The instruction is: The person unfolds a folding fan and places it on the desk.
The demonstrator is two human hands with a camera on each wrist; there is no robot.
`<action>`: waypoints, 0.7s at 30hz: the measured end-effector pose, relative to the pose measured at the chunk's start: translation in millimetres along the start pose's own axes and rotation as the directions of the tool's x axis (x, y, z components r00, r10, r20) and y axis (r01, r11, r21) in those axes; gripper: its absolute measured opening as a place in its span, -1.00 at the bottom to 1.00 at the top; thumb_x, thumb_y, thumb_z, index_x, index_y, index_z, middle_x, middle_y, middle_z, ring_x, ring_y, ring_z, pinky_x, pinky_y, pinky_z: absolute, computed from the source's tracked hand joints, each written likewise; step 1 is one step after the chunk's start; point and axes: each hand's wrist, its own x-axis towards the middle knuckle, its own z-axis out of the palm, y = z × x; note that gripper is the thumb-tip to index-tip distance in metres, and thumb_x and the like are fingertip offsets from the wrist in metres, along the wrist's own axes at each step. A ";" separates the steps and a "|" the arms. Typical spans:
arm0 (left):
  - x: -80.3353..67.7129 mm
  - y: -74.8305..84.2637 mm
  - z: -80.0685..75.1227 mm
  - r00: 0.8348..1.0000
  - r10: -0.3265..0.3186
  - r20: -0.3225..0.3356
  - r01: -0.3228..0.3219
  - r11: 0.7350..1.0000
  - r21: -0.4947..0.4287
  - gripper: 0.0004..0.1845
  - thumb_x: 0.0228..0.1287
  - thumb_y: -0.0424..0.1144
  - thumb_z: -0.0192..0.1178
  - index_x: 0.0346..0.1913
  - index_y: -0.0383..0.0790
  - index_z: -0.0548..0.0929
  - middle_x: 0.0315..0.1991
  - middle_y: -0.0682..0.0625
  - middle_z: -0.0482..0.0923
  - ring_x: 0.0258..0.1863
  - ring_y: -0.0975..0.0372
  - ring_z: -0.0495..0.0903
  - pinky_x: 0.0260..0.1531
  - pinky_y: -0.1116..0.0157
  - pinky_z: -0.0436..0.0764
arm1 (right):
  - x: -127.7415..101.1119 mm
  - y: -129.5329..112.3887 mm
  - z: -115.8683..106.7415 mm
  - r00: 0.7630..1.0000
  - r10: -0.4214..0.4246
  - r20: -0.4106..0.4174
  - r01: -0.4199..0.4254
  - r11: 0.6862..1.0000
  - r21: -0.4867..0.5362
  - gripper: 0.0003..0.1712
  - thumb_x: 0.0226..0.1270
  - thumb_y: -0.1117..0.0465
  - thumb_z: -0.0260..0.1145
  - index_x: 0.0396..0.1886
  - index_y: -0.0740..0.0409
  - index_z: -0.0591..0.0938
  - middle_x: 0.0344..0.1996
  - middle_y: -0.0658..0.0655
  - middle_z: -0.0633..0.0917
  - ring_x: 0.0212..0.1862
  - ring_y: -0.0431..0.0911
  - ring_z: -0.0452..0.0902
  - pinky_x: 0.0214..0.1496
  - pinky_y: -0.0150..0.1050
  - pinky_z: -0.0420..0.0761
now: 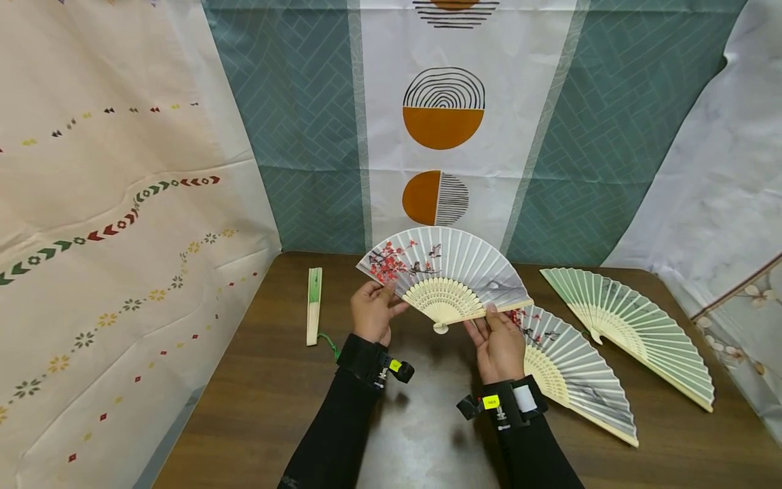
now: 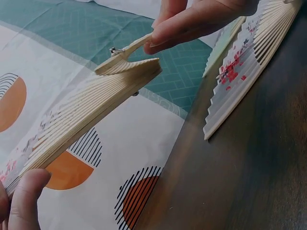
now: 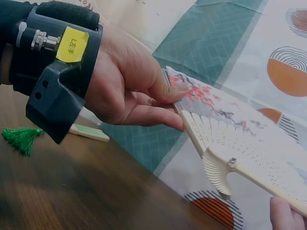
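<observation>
Both hands hold up a spread folding fan (image 1: 449, 265), white to grey with red blossoms and small birds, above the table in the head view. My left hand (image 1: 374, 312) pinches its left outer rib, thumb in front. The right hand (image 1: 497, 343) pinches the other outer rib near the lower right. The pierced pale ribs (image 3: 216, 139) meet at a pivot at the bottom, between the hands. Partly behind the right hand, a second spread fan (image 1: 583, 367) with the same blossom print lies on the table.
A spread green fan (image 1: 641, 326) lies at the right of the brown table (image 1: 244, 407). Left of my left hand is a folded green fan (image 1: 314, 305) with a green tassel (image 3: 21, 139). Patterned cloths (image 1: 305, 122) hang behind and at the sides.
</observation>
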 end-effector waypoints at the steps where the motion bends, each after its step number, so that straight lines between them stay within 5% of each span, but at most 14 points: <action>1: 0.3 -0.2 0.4 1.000 0.003 -0.003 -0.003 1.000 -0.005 -0.76 0.69 -0.52 0.23 -0.28 -0.34 0.60 -0.42 0.02 0.65 -0.41 0.25 0.67 -0.48 0.36 0.87 | 0.2 0.2 0.3 1.000 -0.005 -0.004 0.005 1.000 0.006 -0.84 0.87 0.27 0.14 0.03 0.16 0.64 -0.12 -0.03 0.82 -0.06 -0.25 0.87 -0.04 -0.34 0.94; 21: -0.4 -6.4 7.2 0.999 -0.005 -0.041 0.003 0.998 -0.061 -0.93 0.70 -0.48 0.25 -0.04 -0.46 0.68 -0.32 -0.01 0.73 -0.40 0.26 0.73 -0.46 0.37 0.87 | 2.2 2.3 2.0 0.995 -0.033 -0.099 0.038 0.998 0.044 -0.79 0.88 0.22 0.12 0.24 0.21 0.60 0.07 0.04 0.71 0.01 -0.23 0.85 0.07 -0.32 0.93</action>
